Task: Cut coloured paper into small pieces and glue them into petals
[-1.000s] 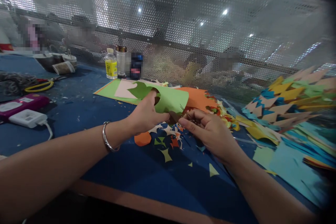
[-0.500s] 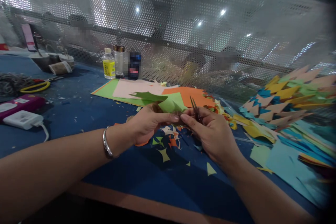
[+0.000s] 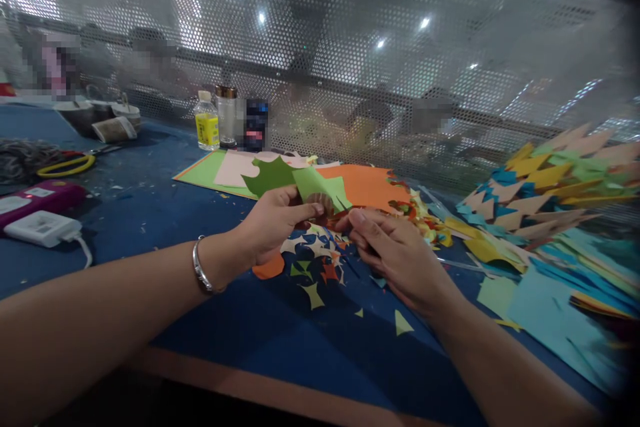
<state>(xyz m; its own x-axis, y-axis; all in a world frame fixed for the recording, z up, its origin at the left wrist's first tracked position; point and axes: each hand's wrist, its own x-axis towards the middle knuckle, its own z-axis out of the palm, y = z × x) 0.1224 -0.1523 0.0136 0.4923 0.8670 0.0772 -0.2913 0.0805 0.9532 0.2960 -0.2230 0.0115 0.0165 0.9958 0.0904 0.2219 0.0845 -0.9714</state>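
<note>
My left hand [image 3: 273, 223] pinches a light green piece of paper [image 3: 313, 185] with a cut-out edge, held just above the blue table [image 3: 150, 213]. My right hand [image 3: 395, 250] is curled closed beside it, fingertips meeting the paper's lower edge; small scissors were in this hand a moment ago, but its fingers now hide them. Under both hands lie several small star-shaped and triangular paper scraps [image 3: 315, 263] and an orange cut-out [image 3: 270, 267].
Flat green, pink and orange sheets [image 3: 370, 187] lie behind the hands. A heap of coloured paper triangles [image 3: 545, 193] fills the right side. Bottles [image 3: 209, 121] stand by the mesh screen. A purple device [image 3: 45, 195], white charger [image 3: 43, 228] and yellow-handled scissors [image 3: 67, 165] lie at left.
The green paper was turned and folded in my left hand, from spread wide to a smaller tilted piece. The scissor blades, upright half a second ago, dropped out of sight in my right hand.
</note>
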